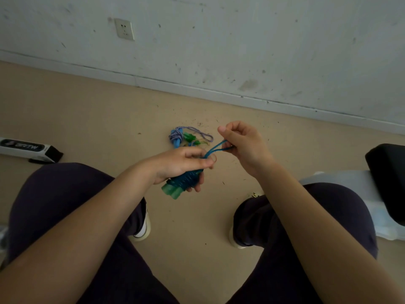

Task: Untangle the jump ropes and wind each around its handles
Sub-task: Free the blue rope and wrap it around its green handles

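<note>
My left hand (182, 163) grips a pair of translucent green handles (173, 190) with dark blue rope (186, 178) wound in tight turns around them. A short loop of that blue rope (215, 148) runs up from the bundle to my right hand (241, 145), which pinches its end between thumb and fingers. On the floor beyond my hands lies another jump rope (177, 137), blue-and-white twisted cord wrapped on blue handles with a loop sticking out to the right. Small green handles with thin cord (190, 139) lie beside it, partly hidden by my left hand.
I sit with my knees apart over a beige floor (109, 119) with scattered debris. A white wall with a socket (125, 29) rises behind. A black-and-white box (28, 150) lies at the left. A black cushion (388, 176) on white plastic sits at the right.
</note>
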Demonstrator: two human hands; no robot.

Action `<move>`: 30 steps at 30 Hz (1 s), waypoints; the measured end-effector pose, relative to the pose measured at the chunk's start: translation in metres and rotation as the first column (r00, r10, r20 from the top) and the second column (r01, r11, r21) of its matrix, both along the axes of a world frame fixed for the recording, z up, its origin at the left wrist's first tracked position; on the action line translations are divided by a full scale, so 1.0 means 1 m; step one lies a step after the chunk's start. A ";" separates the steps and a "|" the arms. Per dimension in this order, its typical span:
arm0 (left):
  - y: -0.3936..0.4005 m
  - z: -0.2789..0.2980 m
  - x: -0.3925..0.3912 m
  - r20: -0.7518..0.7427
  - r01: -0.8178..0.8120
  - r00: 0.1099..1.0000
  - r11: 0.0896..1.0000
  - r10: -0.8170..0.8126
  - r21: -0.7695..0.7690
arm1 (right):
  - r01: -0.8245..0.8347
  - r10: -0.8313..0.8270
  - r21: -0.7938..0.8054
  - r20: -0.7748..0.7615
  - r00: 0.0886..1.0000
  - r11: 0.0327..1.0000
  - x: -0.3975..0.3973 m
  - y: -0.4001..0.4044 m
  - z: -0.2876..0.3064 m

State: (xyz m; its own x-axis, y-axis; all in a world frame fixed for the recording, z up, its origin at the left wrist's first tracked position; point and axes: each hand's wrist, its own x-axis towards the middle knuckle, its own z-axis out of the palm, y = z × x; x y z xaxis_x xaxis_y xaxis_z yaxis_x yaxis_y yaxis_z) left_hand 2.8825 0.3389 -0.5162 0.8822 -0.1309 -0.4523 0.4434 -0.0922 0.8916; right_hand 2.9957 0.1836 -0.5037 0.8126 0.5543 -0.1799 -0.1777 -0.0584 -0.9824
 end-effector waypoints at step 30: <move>0.014 0.003 0.001 0.113 0.097 0.988 0.993 -0.105 0.068 | -0.124 0.166 0.252 -0.152 0.974 0.960 -0.014 0.008 -0.014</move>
